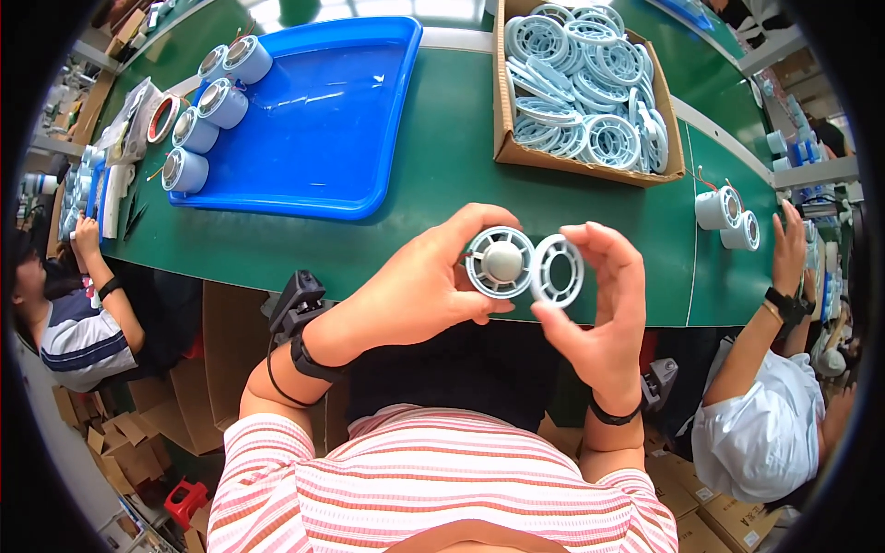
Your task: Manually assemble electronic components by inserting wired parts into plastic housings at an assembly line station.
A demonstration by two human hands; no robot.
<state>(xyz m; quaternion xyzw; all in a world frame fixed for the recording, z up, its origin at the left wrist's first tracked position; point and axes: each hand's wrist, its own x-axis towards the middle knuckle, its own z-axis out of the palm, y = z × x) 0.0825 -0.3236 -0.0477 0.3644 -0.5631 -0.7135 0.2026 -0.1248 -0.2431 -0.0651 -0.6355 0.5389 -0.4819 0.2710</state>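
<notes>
My left hand (419,276) is closed around a round light-blue housing (501,262) with a spoked rim and a silver-grey domed centre, its face turned toward me. Just to its right, my right hand (608,309) pinches a light-blue spoked plastic ring (576,276) by its edge, between thumb and fingers. The ring is tilted and stands close beside the housing; whether the two touch I cannot tell. Both are held up above the near edge of the green table.
A blue tray (369,175) lies at the left, with several similar housings (186,171) along its left side. A cardboard box (590,170) full of light-blue rings (611,143) stands beyond my hands. Two more housings (718,209) sit at the right. Co-workers (765,405) sit on both sides.
</notes>
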